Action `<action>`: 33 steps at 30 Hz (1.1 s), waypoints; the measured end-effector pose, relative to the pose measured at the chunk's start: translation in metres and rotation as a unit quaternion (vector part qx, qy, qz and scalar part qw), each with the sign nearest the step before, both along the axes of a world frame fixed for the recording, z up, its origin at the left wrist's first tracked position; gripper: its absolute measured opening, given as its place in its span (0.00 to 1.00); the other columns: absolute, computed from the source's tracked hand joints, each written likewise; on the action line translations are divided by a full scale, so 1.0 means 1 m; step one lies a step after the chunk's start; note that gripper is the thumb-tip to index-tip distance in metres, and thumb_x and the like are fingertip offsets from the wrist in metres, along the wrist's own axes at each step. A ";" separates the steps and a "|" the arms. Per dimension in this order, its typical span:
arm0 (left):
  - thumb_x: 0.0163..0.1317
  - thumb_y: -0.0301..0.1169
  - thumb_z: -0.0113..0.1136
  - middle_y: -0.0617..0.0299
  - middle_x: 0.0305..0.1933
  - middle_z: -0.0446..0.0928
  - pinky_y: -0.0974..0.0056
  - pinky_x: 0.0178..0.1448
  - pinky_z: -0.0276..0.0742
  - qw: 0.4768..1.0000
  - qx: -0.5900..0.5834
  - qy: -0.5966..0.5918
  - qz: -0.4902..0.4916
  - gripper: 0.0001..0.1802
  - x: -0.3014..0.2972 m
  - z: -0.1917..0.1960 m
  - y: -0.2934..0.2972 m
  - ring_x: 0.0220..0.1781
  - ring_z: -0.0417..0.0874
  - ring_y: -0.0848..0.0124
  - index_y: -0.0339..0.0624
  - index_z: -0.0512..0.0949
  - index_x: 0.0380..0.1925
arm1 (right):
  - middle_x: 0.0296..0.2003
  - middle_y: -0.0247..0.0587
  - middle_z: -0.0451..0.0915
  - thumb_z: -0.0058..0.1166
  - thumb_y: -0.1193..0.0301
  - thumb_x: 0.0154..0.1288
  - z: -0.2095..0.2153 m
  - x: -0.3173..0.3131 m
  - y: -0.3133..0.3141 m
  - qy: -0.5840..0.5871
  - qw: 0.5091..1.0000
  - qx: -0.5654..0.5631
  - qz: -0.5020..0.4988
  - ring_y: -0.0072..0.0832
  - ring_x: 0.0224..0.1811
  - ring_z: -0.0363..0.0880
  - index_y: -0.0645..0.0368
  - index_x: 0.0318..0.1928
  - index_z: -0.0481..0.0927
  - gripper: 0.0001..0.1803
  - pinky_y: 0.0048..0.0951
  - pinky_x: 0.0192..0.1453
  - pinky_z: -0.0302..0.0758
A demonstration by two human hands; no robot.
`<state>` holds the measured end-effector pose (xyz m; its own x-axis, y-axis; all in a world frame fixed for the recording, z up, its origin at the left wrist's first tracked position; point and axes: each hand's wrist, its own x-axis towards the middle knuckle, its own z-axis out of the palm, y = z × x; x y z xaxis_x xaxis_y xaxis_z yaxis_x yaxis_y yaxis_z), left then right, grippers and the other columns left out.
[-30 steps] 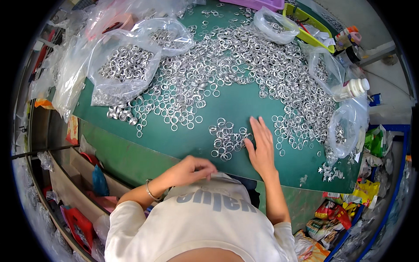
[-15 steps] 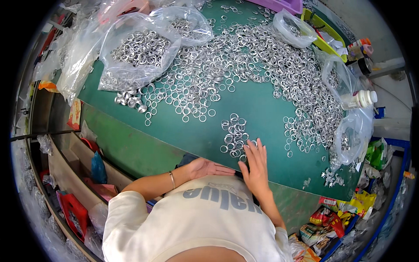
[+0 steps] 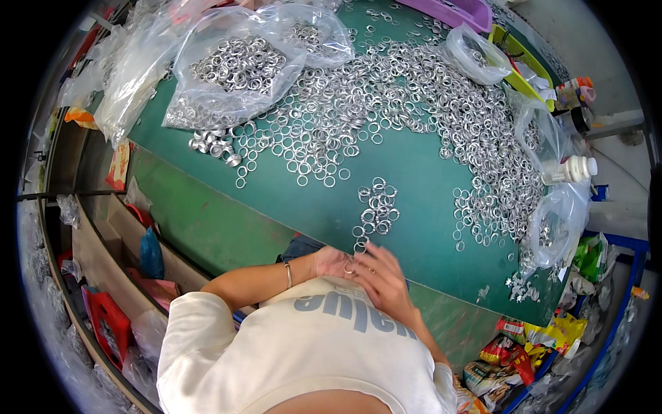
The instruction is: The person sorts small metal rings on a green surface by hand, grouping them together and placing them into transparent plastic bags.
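Note:
Just off the near edge of the green table, my left hand (image 3: 334, 262) is cupped palm up, a bracelet on its wrist. A silvery metal ring (image 3: 349, 271) lies at its fingers, which my right hand partly covers. My right hand (image 3: 383, 277) reaches over it from the right, with fingers stretched out and blurred by motion. Small glints show at its fingers; whether these are rings I cannot tell. Right beyond the fingertips is a small group of metal rings (image 3: 379, 203), trailing down to the table edge.
A wide heap of metal rings (image 3: 414, 90) spreads over the green table (image 3: 303, 214). Clear bags of rings (image 3: 238, 65) stand far left. Along the right are more plastic bags (image 3: 558, 221), a white bottle (image 3: 576, 169) and a yellow-green basket (image 3: 527, 76). A purple tray (image 3: 462, 10) sits at the far edge.
My right hand has drawn back from the small group toward my left palm. Some rings of that group now trail closer to the table edge, and a ring shows at my left hand.

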<state>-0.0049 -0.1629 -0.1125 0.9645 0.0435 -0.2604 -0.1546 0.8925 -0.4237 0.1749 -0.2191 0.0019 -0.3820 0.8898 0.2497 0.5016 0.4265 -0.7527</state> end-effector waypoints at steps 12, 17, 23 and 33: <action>0.72 0.51 0.41 0.44 0.59 0.73 0.48 0.60 0.77 0.999 0.036 0.017 0.018 0.30 -0.009 -0.009 -0.003 0.57 0.79 0.55 0.38 0.68 0.60 | 0.58 0.49 0.74 0.56 0.79 0.57 0.012 0.001 -0.001 0.005 0.992 -0.079 0.101 0.45 0.64 0.71 0.64 0.53 0.77 0.20 0.48 0.64 0.68; 0.70 0.58 0.36 0.36 0.66 0.65 0.42 0.65 0.71 0.994 0.024 -0.105 0.033 0.38 0.003 0.024 0.009 0.64 0.71 0.42 0.38 0.62 0.66 | 0.58 0.50 0.74 0.61 0.75 0.56 0.010 0.003 0.026 0.046 0.995 -0.042 -0.076 0.48 0.65 0.68 0.63 0.55 0.77 0.23 0.48 0.67 0.62; 0.67 0.65 0.31 0.31 0.68 0.59 0.41 0.67 0.67 0.984 0.166 -0.003 -0.061 0.45 0.007 0.042 0.017 0.67 0.65 0.36 0.38 0.59 0.69 | 0.65 0.49 0.65 0.64 0.67 0.55 0.007 0.005 0.098 -0.146 0.979 0.033 -0.137 0.52 0.71 0.56 0.59 0.60 0.73 0.30 0.54 0.70 0.56; 0.67 0.64 0.37 0.38 0.65 0.67 0.36 0.64 0.69 0.996 0.081 -0.021 -0.013 0.42 0.011 0.043 0.014 0.64 0.70 0.38 0.39 0.64 0.65 | 0.67 0.51 0.61 0.59 0.75 0.56 0.020 0.013 0.027 -0.122 0.979 -0.101 -0.131 0.55 0.72 0.53 0.63 0.58 0.72 0.27 0.53 0.72 0.53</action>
